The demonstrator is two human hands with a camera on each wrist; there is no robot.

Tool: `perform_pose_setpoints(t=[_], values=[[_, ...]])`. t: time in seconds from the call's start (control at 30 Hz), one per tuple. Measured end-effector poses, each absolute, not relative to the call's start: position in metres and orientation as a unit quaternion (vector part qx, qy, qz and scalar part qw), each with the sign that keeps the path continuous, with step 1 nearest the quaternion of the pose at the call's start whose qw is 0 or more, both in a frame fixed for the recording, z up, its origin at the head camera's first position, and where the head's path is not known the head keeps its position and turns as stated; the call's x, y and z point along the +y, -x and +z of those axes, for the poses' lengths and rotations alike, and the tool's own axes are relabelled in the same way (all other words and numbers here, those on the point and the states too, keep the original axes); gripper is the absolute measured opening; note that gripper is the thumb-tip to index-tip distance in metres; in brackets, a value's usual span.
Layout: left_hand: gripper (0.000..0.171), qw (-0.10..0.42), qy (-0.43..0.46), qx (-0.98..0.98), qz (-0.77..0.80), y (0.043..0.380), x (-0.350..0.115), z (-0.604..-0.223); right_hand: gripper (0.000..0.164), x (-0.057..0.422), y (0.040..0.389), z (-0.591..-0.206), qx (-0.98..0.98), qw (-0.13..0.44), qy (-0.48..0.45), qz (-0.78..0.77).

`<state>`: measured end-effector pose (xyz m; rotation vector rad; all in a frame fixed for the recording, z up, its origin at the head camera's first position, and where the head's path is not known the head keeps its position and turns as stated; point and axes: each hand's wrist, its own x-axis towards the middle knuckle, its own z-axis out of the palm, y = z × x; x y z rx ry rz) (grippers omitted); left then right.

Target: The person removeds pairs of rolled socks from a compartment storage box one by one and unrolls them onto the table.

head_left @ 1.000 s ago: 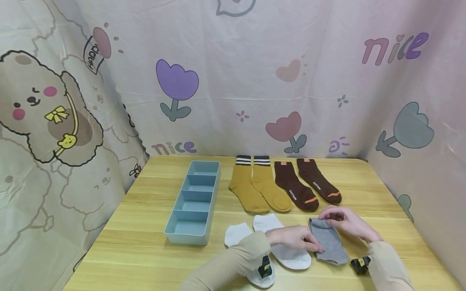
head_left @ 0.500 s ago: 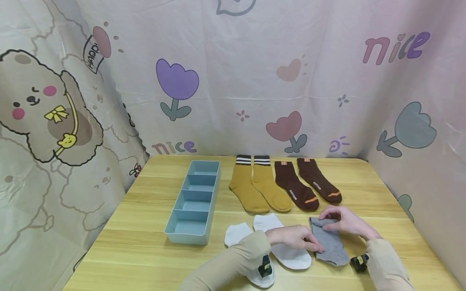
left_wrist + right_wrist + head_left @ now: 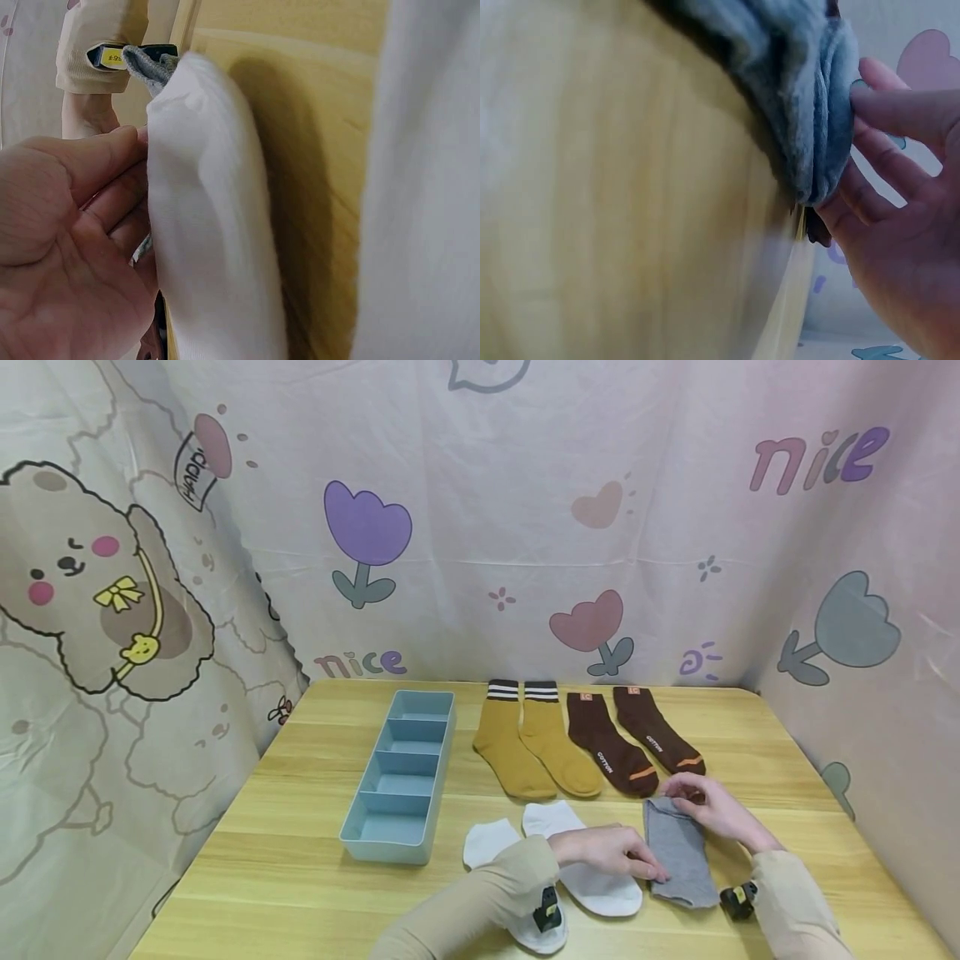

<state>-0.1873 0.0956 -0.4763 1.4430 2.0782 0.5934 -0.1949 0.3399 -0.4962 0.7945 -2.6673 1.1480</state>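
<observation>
A grey sock (image 3: pixel 678 852) lies folded at the right front of the table. My left hand (image 3: pixel 603 847) crosses over the white socks and pinches the grey sock's lower left edge; in the left wrist view, a white sock (image 3: pixel 214 217) hides its fingertips. My right hand (image 3: pixel 708 810) grips the far, cuff end of the grey sock, thumb on one side and fingers on the other. Several fabric layers of the grey sock (image 3: pixel 825 112) show in the right wrist view. Whether it is one sock or two together, I cannot tell.
Two white socks (image 3: pixel 551 818) lie under and beside my left forearm. Behind are two mustard socks (image 3: pixel 510 760) with striped cuffs and two brown socks (image 3: pixel 607 743). A blue-grey box (image 3: pixel 431 810) with several compartments stands left on the wooden table (image 3: pixel 270 860). Printed curtains surround it.
My right hand has moved slightly away from me, drawing the grey sock's cuff end farther back and a little right, beside the brown socks. My left hand has stayed in place.
</observation>
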Motion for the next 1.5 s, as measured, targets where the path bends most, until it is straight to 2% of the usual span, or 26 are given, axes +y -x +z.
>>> perform_pose_setpoints(t=[0.1, 0.2, 0.3, 0.43, 0.7, 0.93, 1.17, 1.4, 1.5], values=[[0.03, 0.267, -0.536, 0.77, 0.219, 0.187, 0.096, -0.476, 0.018, 0.341, 0.196, -0.497, -0.887, 0.08, -0.272, 0.365], [0.03, 0.271, -0.536, 0.768, 0.221, 0.188, 0.096, -0.477, 0.015, 0.34, 0.195, -0.496, -0.892, 0.066, -0.269, 0.356], [0.03, 0.275, -0.537, 0.766, 0.223, 0.188, 0.097, -0.477, 0.02, 0.341, 0.196, -0.495, -0.896, 0.048, -0.265, 0.352], [0.03, 0.278, -0.537, 0.764, 0.224, 0.188, 0.097, -0.478, 0.021, 0.342, 0.198, -0.494, -0.899, 0.051, -0.257, 0.352], [0.03, 0.28, -0.541, 0.76, 0.226, 0.188, 0.097, -0.478, 0.013, 0.341, 0.2, -0.492, -0.911, 0.112, -0.216, 0.333], [0.03, 0.287, -0.537, 0.759, 0.229, 0.187, 0.097, -0.476, 0.023, 0.347, 0.199, -0.489, -0.911, 0.037, -0.237, 0.336], [0.03, 0.286, -0.536, 0.76, 0.231, 0.184, 0.098, -0.475, 0.008, 0.354, 0.206, -0.494, -0.927, 0.05, -0.21, 0.305], [0.029, 0.279, -0.53, 0.768, 0.227, 0.181, 0.099, -0.474, 0.008, 0.363, 0.206, -0.491, -0.942, 0.008, -0.178, 0.285], [0.029, 0.254, -0.532, 0.78, 0.209, 0.18, 0.099, -0.473, 0.009, 0.37, 0.203, -0.489, -0.942, 0.001, -0.177, 0.285]])
